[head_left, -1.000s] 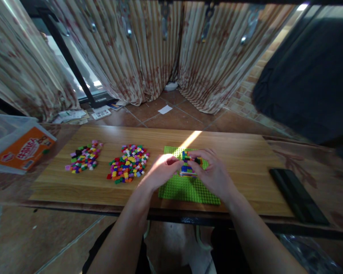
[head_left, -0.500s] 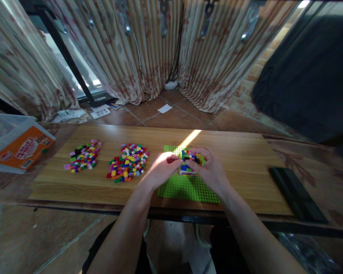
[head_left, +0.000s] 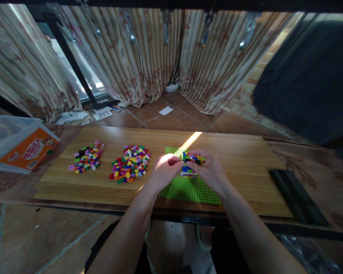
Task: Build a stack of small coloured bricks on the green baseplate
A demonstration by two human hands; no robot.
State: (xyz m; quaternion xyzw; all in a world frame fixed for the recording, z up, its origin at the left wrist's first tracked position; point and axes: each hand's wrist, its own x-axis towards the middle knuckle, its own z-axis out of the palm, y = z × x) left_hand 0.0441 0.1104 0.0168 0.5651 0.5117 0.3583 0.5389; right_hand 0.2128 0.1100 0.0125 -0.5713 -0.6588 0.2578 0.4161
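Note:
A green studded baseplate [head_left: 190, 192] lies on the wooden board. On it stands a small block built of multicoloured toy bricks [head_left: 188, 171], with blue, white, red and black among its colours. My right hand [head_left: 211, 169] curls around the block's right side, thumb on the front and fingers behind. At the block's left edge, my left hand [head_left: 167, 169] is closed in a pinch, thumb and index finger together close to my right thumb. Whatever lies between those left fingertips is too small to make out. Both hands hide part of the block.
Two piles of loose bricks, a larger one [head_left: 130, 163] and a smaller one [head_left: 87, 158], lie to the left on the wooden board [head_left: 242, 171]. A clear plastic tub with an orange label [head_left: 30, 150] stands far left. A dark flat object [head_left: 298, 196] rests at the right.
The whole view has shifted slightly downward in the picture. Both hands stay at the brick block, with hardly any change in their grip.

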